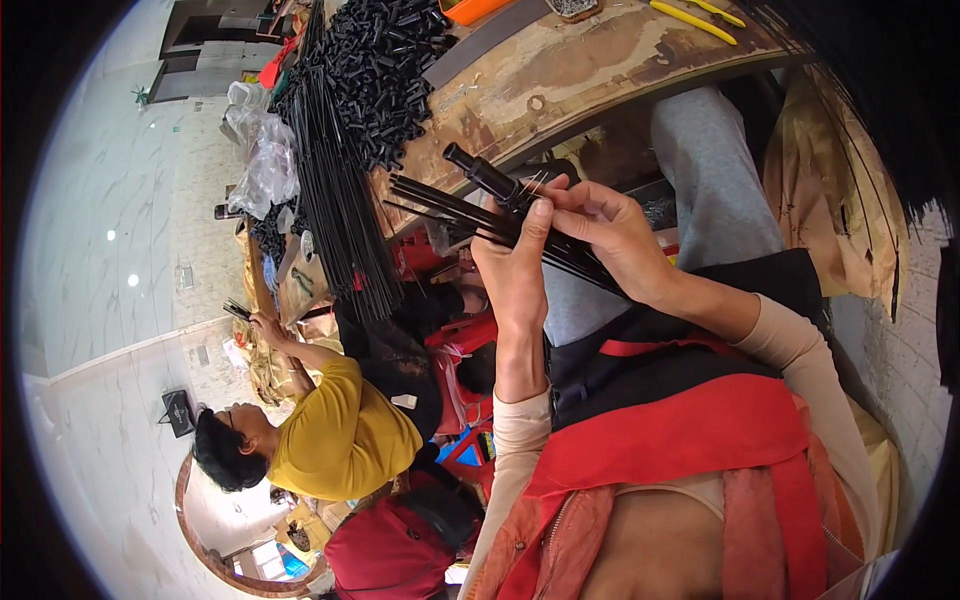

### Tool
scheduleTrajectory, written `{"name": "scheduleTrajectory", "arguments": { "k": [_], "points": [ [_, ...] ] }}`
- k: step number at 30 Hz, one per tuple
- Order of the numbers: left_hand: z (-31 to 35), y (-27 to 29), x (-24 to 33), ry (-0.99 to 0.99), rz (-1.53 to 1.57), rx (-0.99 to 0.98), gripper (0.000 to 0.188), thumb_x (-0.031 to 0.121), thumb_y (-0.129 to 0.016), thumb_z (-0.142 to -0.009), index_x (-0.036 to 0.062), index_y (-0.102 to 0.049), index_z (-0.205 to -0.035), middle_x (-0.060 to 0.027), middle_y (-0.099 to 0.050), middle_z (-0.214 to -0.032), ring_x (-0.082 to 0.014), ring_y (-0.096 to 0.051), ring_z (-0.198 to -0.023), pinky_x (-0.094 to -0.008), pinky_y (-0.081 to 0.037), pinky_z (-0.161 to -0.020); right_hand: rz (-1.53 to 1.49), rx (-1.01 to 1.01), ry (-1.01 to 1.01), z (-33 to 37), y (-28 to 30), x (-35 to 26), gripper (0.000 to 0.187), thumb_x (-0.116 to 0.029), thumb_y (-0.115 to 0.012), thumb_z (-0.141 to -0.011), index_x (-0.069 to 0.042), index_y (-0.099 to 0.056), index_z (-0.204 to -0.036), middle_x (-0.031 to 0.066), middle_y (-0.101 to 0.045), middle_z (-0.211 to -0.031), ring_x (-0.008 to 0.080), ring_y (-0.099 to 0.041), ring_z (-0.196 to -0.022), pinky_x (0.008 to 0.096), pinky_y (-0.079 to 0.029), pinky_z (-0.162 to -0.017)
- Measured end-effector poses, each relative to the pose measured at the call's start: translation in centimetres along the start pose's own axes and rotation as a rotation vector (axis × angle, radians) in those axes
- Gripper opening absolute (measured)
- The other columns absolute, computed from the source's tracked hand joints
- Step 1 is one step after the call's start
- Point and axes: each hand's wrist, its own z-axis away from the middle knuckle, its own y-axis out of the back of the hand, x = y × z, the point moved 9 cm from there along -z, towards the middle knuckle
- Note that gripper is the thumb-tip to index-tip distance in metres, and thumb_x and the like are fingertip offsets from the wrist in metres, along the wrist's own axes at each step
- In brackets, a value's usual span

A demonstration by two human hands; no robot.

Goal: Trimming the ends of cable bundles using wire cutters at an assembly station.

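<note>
My left hand (512,280) is closed around several thin black rods (440,208), which fan out past its fingers toward the table. With them it steadies a stepped black tubular fitting (480,172), its wider end pointing up and left. My right hand (630,245) meets it at the fitting's lower end, thumb and fingers drawn together in a pinch. Between the two hands a few thin, shiny pins or wires (537,186) stick out. The fingers partly cover them, so I cannot make out exactly what the right fingertips grip. Both hands are above my lap, just off the table's near edge.
On the worn wooden table (590,70) lie a heap of short black tubes (375,75), long black rods (335,190), a dark flat strip (485,40), an orange tray (470,10) and yellow-handled pliers (692,20). At left a co-worker in a yellow shirt (345,430) handles similar rods.
</note>
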Motion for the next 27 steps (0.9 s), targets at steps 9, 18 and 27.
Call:
{"name": "scheduleTrajectory", "arguments": {
  "k": [9, 18, 27],
  "points": [
    [1.1, 0.2, 1.2, -0.128, -0.382, 0.053, 0.018, 0.006, -0.057, -0.095, -0.0087, -0.059, -0.105, -0.0157, -0.070, -0.098, -0.0145, -0.065, -0.092, -0.0275, -0.050, -0.082, -0.050, -0.256, -0.240, 0.6, -1.7, 1.6, 0.036, -0.024, -0.054, -0.098, -0.003, -0.056, -0.128, -0.0005, -0.059, -0.120, 0.0081, -0.050, -0.115, 0.0264, -0.036, -0.101],
    [0.6, -0.6, 0.9, -0.106, -0.337, 0.075, 0.016, 0.003, -0.056, -0.093, -0.0101, -0.065, -0.096, -0.0150, -0.071, -0.096, -0.0157, -0.066, -0.091, -0.0286, -0.051, -0.083, -0.175, -0.240, -0.338, 0.2, -1.1, 1.3, 0.035, -0.018, -0.058, -0.096, -0.006, -0.057, -0.128, -0.0006, -0.060, -0.121, 0.0106, -0.054, -0.112, 0.0268, -0.038, -0.101],
    [0.3, -1.2, -1.9, 0.061, 0.016, -0.132, 0.014, 0.011, -0.053, -0.097, -0.0008, -0.052, -0.103, -0.0071, -0.057, -0.073, -0.0187, -0.060, -0.068, -0.0369, -0.052, -0.071, 1.839, -0.040, 0.784, -2.2, 3.2, -16.0, 0.026, -0.016, -0.069, -0.078, -0.005, -0.064, -0.100, 0.0130, -0.058, -0.111, 0.0334, -0.052, -0.109, 0.0440, -0.041, -0.096]
  ]
}}
